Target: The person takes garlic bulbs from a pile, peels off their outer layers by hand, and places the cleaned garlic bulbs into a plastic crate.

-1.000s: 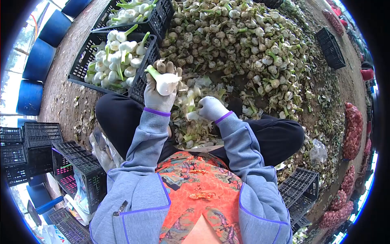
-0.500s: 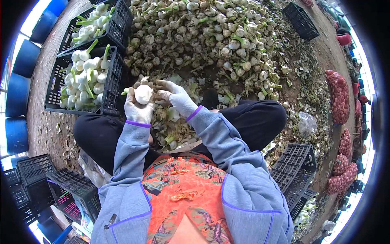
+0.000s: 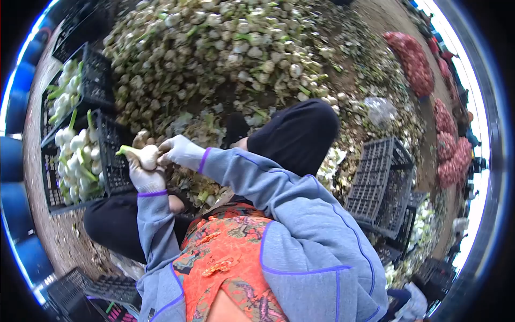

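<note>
A white garlic bulb (image 3: 146,156) with a short green stem pointing left rests in my left hand (image 3: 145,177), whose gloved fingers are wrapped round it from below. My right hand (image 3: 183,152), also gloved, meets the right end of the bulb with bent fingers pressed against it. Exactly what the right fingertips pinch is partly hidden. Just beyond both hands lies a large heap of untrimmed garlic (image 3: 214,48). Loose peeled skins (image 3: 193,126) cover the ground between my legs.
Left of my hands stands a black crate (image 3: 115,161) filled with clean garlic, with another crate (image 3: 96,80) behind it. An overturned black crate (image 3: 378,182) sits at the right. Red mesh sacks (image 3: 410,61) and a clear plastic bag (image 3: 380,111) lie farther right.
The view has turned, so the crates and heap sit farther left. My right hand has closed in on the bulb, which now lies sideways with its stem to the left.
</note>
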The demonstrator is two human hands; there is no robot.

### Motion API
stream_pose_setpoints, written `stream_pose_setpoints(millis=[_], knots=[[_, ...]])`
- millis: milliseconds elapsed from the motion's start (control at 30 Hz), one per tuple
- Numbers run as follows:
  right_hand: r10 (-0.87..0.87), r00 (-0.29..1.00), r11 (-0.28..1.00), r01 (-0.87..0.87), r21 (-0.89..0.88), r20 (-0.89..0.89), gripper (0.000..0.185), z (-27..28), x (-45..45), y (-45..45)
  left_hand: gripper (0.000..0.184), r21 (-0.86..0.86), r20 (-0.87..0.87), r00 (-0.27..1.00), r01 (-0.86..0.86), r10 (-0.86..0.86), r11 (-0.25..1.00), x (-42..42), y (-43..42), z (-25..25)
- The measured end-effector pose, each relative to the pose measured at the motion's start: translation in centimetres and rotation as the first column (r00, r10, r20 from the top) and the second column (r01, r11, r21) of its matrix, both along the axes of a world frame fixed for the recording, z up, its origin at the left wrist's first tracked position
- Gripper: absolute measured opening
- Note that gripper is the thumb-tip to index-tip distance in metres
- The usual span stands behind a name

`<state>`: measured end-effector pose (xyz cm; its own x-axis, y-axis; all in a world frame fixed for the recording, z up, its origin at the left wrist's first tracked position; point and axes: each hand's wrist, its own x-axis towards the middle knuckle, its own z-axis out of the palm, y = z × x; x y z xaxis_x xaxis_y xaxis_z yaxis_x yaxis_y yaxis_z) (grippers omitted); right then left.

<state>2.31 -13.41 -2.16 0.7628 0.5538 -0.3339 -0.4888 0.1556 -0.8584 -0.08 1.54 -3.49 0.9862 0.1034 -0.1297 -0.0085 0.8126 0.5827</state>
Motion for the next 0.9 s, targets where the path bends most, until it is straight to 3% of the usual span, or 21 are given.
stream_pose_setpoints(millis=[33, 100, 133, 233, 267, 300, 333, 367, 400, 433, 467, 500, 567, 633, 667, 700, 767, 800, 833, 900], knots=[[-0.013, 0.995, 1.000, 0.012, -0.005, -0.101, 0.022, 0.4, -0.1, -0.3, 0.049, 0.063, 0.018, 1.000, -0.021, 0.019, 0.998, 0.2, 0.1, 0.4], [0.038, 0.999, 0.997, -0.041, -0.061, -0.037, 0.020, 0.8, -0.1, -0.7, 0.048, 0.271, 0.050, 0.994, -0.107, 0.097, 0.957, 0.0, -0.5, 1.1], [0.057, 0.998, 0.998, -0.057, -0.006, 0.038, 0.020, 0.6, -0.1, -0.3, 0.046, 0.303, 0.067, 0.993, -0.112, 0.096, 0.946, 0.1, -0.4, 1.2], [0.162, 0.955, 0.986, -0.147, -0.078, 0.248, 0.021, 1.4, -0.5, -0.4, 0.044, 0.022, -0.023, 0.993, -0.117, 0.117, 0.993, -0.6, -0.3, 1.4], [0.156, 0.959, 0.986, -0.137, -0.095, 0.238, 0.019, 1.8, -0.6, -0.6, 0.044, -0.064, -0.070, 0.991, -0.121, 0.117, 0.991, -0.5, 0.7, 1.1], [0.110, 0.978, 0.994, -0.110, -0.011, 0.179, 0.015, 1.4, -0.7, -0.6, 0.047, -0.046, -0.177, 0.960, -0.228, 0.217, 0.972, 0.3, 2.6, 0.3], [0.041, 0.985, 0.999, -0.045, 0.017, 0.166, 0.012, 2.2, -0.8, -1.2, 0.053, -0.251, -0.008, 0.999, -0.032, 0.031, 0.967, 1.2, 5.7, -1.2], [-0.030, 0.988, 0.999, 0.024, 0.042, 0.151, 0.008, 3.1, -0.9, -2.0, 0.046, -0.356, -0.081, 0.971, -0.239, 0.225, 0.903, 1.9, 6.2, 0.9], [-0.098, 0.974, 0.995, 0.089, 0.050, 0.206, 0.011, 2.6, -0.5, -2.3, 0.046, -0.239, -0.108, 0.912, -0.411, 0.396, 0.880, 2.6, 7.1, 3.7], [-0.144, 0.971, 0.990, 0.143, 0.016, 0.191, 0.013, 5.2, -1.0, -4.1, 0.050, -0.320, 0.092, 0.927, -0.319, 0.364, 0.892, 2.8, 8.4, 6.3], [-0.210, 0.955, 0.978, 0.206, 0.041, 0.207, 0.013, 5.3, -0.8, -4.8, 0.055, -0.504, 0.256, 0.906, -0.172, 0.336, 0.846, 4.3, 12.0, 7.1], [-0.274, 0.935, 0.962, 0.265, 0.069, 0.224, 0.014, 5.4, -0.5, -5.4, 0.059, -0.569, 0.046, 0.879, -0.368, 0.475, 0.735, 3.1, 11.6, 9.3], [-0.316, 0.923, 0.949, 0.305, 0.082, 0.219, 0.018, 7.4, -0.8, -7.8, 0.060, -0.739, -0.015, 0.923, -0.269, 0.384, 0.617, 3.0, 12.8, 10.7], [-0.446, 0.850, 0.895, 0.417, 0.160, 0.279, 0.017, 10.1, -1.6, -10.8, 0.060, -0.706, 0.054, 0.976, -0.112, 0.212, 0.699, 2.4, 11.2, 11.9], [-0.520, 0.792, 0.854, 0.467, 0.230, 0.321, 0.017, 11.4, -2.0, -12.7, 0.055, -0.624, 0.099, 0.980, -0.072, 0.171, 0.778, 2.7, 11.6, 11.9], [-0.586, 0.728, 0.809, 0.505, 0.301, 0.354, 0.017, 12.7, -2.5, -14.7, 0.055, -0.624, 0.101, 0.982, -0.064, 0.162, 0.779, 2.4, 11.0, 12.7], [-0.690, 0.536, 0.712, 0.622, 0.326, 0.486, 0.018, 14.9, -3.4, -18.9, 0.048, -0.444, 0.254, 0.966, 0.154, -0.041, 0.883, 1.1, 9.2, 16.1], [-0.744, 0.494, 0.649, 0.697, 0.306, 0.450, 0.015, 15.8, -3.7, -20.7, 0.040, -0.343, 0.276, 0.961, 0.097, 0.002, 0.934, 0.5, 7.6, 18.1], [-0.792, 0.448, 0.580, 0.764, 0.283, 0.415, 0.013, 16.5, -3.7, -22.2, 0.040, -0.347, 0.283, 0.959, 0.101, 0.001, 0.933, 1.1, 7.0, 19.3], [-0.767, 0.314, 0.505, 0.834, 0.224, 0.560, 0.014, 15.8, -2.6, -24.9, 0.037, -0.013, 0.426, 0.887, 0.202, -0.177, 0.979, 2.7, 5.6, 21.4]])
